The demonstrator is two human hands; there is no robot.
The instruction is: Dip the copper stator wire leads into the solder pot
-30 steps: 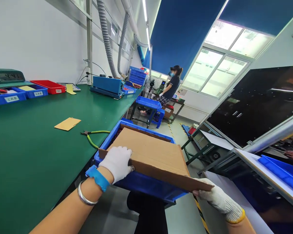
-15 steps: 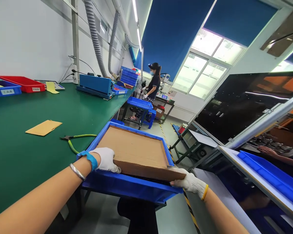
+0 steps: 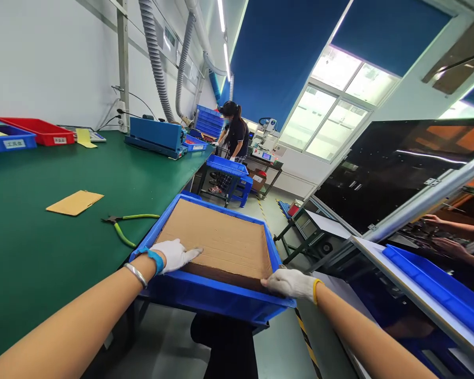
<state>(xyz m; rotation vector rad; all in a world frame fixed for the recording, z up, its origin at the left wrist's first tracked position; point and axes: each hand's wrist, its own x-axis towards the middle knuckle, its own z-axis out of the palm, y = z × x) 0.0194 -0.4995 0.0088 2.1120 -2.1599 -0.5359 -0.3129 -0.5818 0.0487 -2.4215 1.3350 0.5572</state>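
Observation:
A brown cardboard sheet (image 3: 221,237) with a folded-down front edge lies inside a blue plastic bin (image 3: 217,300) in front of me. My left hand (image 3: 176,255), in a white glove with bare fingertips, rests on the sheet's near left part, its index finger stretched out flat. At the near right corner, my right hand (image 3: 288,283), gloved the same way, has its fingers curled on the cardboard's edge beside the bin rim. Green-handled cutters (image 3: 122,226) lie spread on the table left of the bin. What is under the cardboard is hidden.
The green table (image 3: 19,252) carries a small cardboard piece (image 3: 75,202), a blue machine (image 3: 156,137) and a red bin (image 3: 37,131). A co-worker (image 3: 237,134) stands ahead near another blue tray (image 3: 227,166). Another person's hands (image 3: 444,242) show at the right, above a long blue tray (image 3: 438,295).
The cardboard's raised front edge has dropped down into the bin. My left hand has moved from its front edge onto its top; my right hand has shifted slightly left. The co-worker leans toward the table.

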